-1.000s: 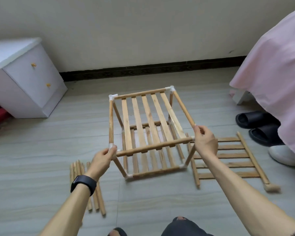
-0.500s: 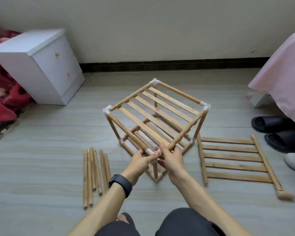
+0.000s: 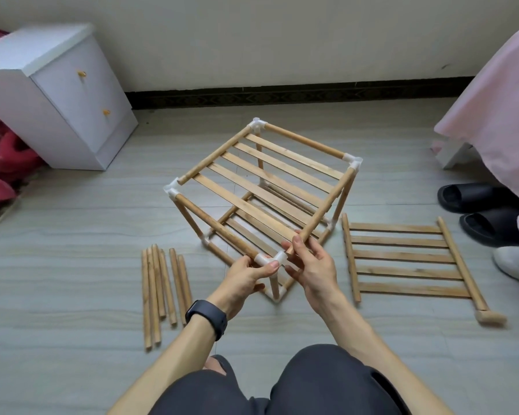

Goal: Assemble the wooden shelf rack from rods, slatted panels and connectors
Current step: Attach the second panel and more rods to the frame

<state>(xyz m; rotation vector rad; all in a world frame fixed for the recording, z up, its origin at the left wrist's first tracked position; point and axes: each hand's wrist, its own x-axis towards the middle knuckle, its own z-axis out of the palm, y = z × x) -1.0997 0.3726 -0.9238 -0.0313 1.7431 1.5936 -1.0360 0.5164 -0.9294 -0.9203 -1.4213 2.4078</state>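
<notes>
Grey wood-grain floor (image 3: 72,265) fills the head view, with a white nightstand (image 3: 57,94) at the far left by the wall and a pink bedspread (image 3: 498,115) at the right edge above black slippers (image 3: 477,199). The half-built rack (image 3: 261,187) stands on the floor straight ahead, one corner turned toward the person. It has two slatted levels, round rods for posts and rails, and white plastic pieces at the corners. The left hand (image 3: 246,277) has its grip clamped on the near top corner connector (image 3: 267,260), seemingly to steady it. The right hand (image 3: 312,265) pinches the end of the right-hand rail (image 3: 321,211) at that connector's socket, probably to press it home; I cannot tell whether it is fully seated. Loose rods (image 3: 162,289) lie together left of the rack and a spare slatted panel (image 3: 402,262) lies flat to its right, both handy for further levels.
</notes>
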